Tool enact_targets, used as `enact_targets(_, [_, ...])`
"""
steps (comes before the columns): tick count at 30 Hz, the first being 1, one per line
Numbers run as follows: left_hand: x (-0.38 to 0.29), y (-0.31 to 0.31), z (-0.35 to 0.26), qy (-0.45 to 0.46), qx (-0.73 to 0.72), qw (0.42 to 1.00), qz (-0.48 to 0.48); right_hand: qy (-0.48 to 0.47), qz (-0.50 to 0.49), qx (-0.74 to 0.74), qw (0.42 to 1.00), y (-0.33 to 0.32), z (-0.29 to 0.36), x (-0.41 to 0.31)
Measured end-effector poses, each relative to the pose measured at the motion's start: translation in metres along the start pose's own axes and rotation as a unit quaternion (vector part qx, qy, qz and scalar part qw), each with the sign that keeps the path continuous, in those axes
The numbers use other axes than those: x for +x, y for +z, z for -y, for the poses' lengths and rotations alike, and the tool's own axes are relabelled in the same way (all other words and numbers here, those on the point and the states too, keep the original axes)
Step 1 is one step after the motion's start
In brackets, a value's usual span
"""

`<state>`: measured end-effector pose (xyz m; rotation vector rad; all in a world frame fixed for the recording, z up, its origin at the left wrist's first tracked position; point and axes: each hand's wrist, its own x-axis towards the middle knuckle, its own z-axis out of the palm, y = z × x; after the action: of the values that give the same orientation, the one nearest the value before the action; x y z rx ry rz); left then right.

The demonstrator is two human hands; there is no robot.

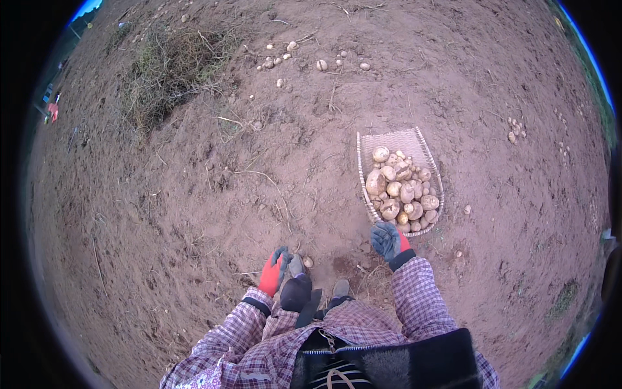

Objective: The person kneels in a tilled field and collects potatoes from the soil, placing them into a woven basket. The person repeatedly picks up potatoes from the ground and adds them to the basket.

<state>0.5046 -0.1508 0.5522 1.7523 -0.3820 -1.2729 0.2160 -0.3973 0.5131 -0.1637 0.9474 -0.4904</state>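
My left hand [276,268] wears a red glove with a grey-blue palm and hangs beside my left shoe [297,265]. Its fingers are slightly apart, and nothing shows in them. A small potato [308,262] lies on the soil just right of that shoe. In a matching glove, my right hand [387,241] is curled at the near left edge of a woven basket [360,163]. From here I cannot tell whether its fingers grip the rim or something small. Potatoes [407,191] of mixed sizes fill most of the basket, and some carry soil.
A heap of dried plant stalks [165,73] lies at the upper left. Loose potatoes [277,61] are scattered beyond the basket, with another cluster [516,130] to the right. One potato [467,209] sits close to the basket's right side. Bare reddish soil [194,219] surrounds me.
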Motion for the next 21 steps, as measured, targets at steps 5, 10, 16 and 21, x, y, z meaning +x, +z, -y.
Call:
enact_targets(5, [0.02, -0.019, -0.021, -0.01, 0.006, 1.0, -0.001, 0.056, 0.034, -0.022, 0.998, 0.0, -0.035, 0.001])
enact_targets(10, [0.033, 0.015, -0.025, -0.094, 0.054, 0.994, -0.014, 0.056, -0.035, 0.059, 0.996, -0.053, -0.026, -0.004])
enact_targets(16, [0.048, 0.147, 0.007, -0.11, 0.13, 0.983, 0.065, 0.07, -0.159, 0.115, 0.978, -0.236, 0.001, 0.014])
enact_targets(21, [0.049, 0.322, 0.06, -0.113, 0.247, 0.953, 0.137, 0.109, -0.211, 0.183, 0.954, -0.456, 0.035, 0.048])
